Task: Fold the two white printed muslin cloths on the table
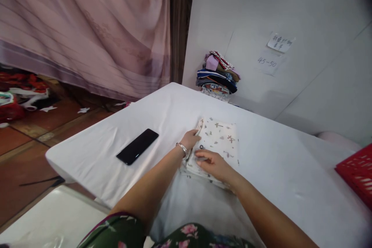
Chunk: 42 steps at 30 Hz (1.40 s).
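Note:
A folded white cloth point(221, 139) with small palm-tree and leaf prints lies on the white-covered table point(290, 174) in front of me. At its left edge my left hand point(189, 140), with a bracelet on the wrist, has its fingers closed around the folded layers. My right hand point(213, 164) rests over the near part of the cloth, its thumb and forefinger pinching a bit of the fabric. The palm sides of both hands are hidden. A black phone point(137, 146) lies flat on the table, to the left of my left hand.
A stack of folded clothes point(217, 73) stands by the wall behind the table. At the right edge is a red plastic basket point(357, 170). A pink curtain point(116, 27) hangs at the back left. A white stool-like surface point(52, 217) sits at the lower left.

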Each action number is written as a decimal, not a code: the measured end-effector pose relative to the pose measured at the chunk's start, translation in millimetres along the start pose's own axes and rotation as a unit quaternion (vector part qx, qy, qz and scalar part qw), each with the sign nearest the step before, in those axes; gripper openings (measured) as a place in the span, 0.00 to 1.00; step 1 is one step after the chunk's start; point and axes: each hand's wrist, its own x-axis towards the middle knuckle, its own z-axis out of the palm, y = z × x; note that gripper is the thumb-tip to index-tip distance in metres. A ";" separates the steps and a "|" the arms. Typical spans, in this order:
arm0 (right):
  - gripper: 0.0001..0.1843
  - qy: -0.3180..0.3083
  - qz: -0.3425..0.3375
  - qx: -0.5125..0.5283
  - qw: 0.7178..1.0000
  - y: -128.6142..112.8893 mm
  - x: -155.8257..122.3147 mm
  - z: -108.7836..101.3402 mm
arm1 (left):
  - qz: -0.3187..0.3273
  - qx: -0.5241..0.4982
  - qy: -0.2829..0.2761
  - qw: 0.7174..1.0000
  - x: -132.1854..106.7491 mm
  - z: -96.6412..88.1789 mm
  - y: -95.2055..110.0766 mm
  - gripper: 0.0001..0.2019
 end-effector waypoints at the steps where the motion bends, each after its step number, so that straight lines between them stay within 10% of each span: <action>1: 0.15 -0.005 -0.005 -0.008 1.000 0.4 -1.8 0.2 | -0.012 0.012 0.014 1.000 0.3 -0.9 -1.8 0.15; 13: 0.17 0.055 -0.138 -0.318 0.936 11.1 -57.1 -14.8 | -0.108 0.031 -0.007 0.994 -50.8 -40.6 4.0 0.14; 22: 0.19 0.040 -0.121 -0.419 0.899 0.9 -31.5 15.3 | -0.197 -0.138 -0.037 0.970 -89.9 -42.0 3.5 0.15; 35: 0.14 0.189 -0.088 -0.230 0.951 -4.7 -16.9 2.3 | -0.155 -0.155 -0.047 0.975 -97.9 -38.4 -5.1 0.17; 42: 0.11 0.105 -0.106 -0.248 0.957 3.1 -11.7 31.4 | -0.180 -0.140 -0.022 0.974 -103.2 -35.9 -11.1 0.15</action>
